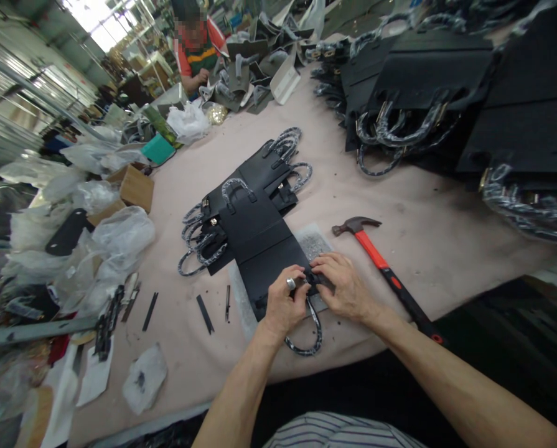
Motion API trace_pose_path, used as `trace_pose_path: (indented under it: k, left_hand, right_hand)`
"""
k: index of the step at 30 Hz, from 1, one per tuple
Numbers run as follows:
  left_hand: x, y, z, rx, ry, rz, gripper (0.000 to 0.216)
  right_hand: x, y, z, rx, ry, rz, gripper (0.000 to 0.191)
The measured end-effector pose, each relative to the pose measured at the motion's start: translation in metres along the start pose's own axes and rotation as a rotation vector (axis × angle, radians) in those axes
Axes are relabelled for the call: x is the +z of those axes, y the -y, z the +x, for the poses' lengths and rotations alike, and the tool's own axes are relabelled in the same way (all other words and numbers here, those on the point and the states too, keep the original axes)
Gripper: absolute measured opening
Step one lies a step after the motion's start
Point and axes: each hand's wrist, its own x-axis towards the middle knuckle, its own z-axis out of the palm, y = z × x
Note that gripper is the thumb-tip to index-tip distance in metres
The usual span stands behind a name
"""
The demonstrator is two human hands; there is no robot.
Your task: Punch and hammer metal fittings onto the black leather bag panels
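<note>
Surface [422,242]: pale cloth-covered work area, carrying everything listed below.

Stacked black bags [427,81]: far beyond and to the right of the hands, handles wrapped in plastic; well apart from the work.

Row of black bag panels [254,186]: overlapping pieces running away from the hands, wrapped handles fanned out on both sides. The nearest black panel [271,264] lies directly under and ahead of both hands, on a clear textured sheet [313,242].

Hammer [381,261]: just right of the right hand, red-and-black handle, head pointing away; untouched.

Wrapped handle [313,336]: loops out below the hands at the panel's near edge.

Left hand [285,305]: ringed, fingers curled closed, pinching a small fitting at the panel's near edge.

Right hand [343,283]: fingers bent down on the same spot, touching the left; what it grips is hidden.

Step, as judged: fixing the handle fitting to the panel. Next move likely needs the fitting held aligned while one hand frees itself; the hammer lies within reach.

Black strips [205,313]: loose, left of the left hand.

Plastic bags [119,236], a cardboard box [135,186]: further left. A seated person [196,50] works far off. Nothing obstructs the hands.
</note>
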Motion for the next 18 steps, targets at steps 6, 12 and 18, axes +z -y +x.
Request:
trace_pose_path:
  k: [6, 12, 18]
  left_hand:
    - [0.003, 0.001, 0.003, -0.011, -0.071, -0.046, 0.010]
    - [0.004, 0.004, 0.000, -0.010, -0.093, -0.074, 0.010]
    - [0.005, -0.002, 0.000, -0.040, -0.056, -0.031, 0.016]
  right_hand:
    - [-0.024, 0.003, -0.006, 0.022, -0.082, 0.033, 0.030]
    - [-0.071, -0.029, -0.042, 0.263, -0.171, -0.376, 0.022]
    - [-0.084, -0.037, -0.062, 0.601, 0.099, -0.525, 0.029]
